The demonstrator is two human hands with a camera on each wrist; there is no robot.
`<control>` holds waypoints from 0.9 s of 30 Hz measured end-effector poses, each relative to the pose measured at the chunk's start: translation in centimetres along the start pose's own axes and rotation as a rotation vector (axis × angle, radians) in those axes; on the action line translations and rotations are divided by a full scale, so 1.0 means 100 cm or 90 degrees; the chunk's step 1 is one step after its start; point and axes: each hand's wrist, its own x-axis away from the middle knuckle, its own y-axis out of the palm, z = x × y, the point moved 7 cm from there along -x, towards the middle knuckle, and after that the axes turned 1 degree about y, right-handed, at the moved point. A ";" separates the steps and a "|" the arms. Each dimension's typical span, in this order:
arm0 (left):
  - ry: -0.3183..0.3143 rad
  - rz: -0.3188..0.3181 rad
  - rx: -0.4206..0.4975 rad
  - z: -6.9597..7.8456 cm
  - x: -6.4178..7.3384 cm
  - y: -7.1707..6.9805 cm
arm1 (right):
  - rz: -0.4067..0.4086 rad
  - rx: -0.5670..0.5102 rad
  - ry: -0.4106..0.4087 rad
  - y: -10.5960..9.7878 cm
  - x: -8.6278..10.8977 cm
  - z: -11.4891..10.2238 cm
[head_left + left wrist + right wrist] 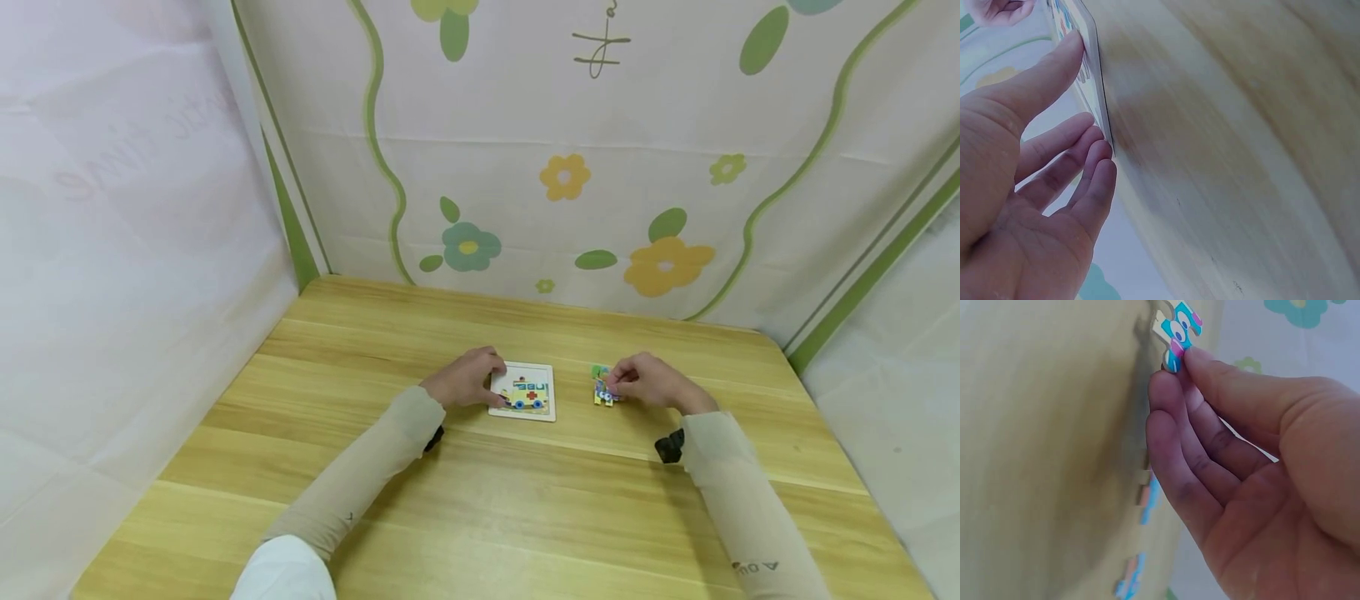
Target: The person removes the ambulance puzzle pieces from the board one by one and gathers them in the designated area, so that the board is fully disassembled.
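Note:
A square white-framed jigsaw board (554, 398) lies on the table, with a partly filled picture of a yellow ambulance (529, 397) in its lower part. My left hand (467, 380) is at the board's left side. Its thumb rests on the board's face and its bent, relaxed fingers lie along the edge, as the left wrist view shows. To the right of the board, my right hand (651, 382) pinches a blue jigsaw piece with cartoon eyes (1179, 331) between thumb and fingertips, raised off the table. Loose jigsaw pieces (600, 371) lie beneath and beside that hand.
The wooden table (480, 508) carries the board and the loose pieces. Behind it hangs a white curtain (495, 108) with printed flowers, and pale cloth (135, 250) closes off the left side. A dark wrist device (670, 447) sits by the right sleeve.

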 end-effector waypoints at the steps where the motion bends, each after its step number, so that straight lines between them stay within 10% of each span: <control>1: 0.000 -0.001 -0.001 0.000 0.000 0.000 | 0.004 -0.004 -0.003 0.001 0.000 0.002; 27: 0.014 0.007 0.001 -0.001 0.000 -0.001 | 0.012 0.092 -0.009 0.000 -0.005 -0.022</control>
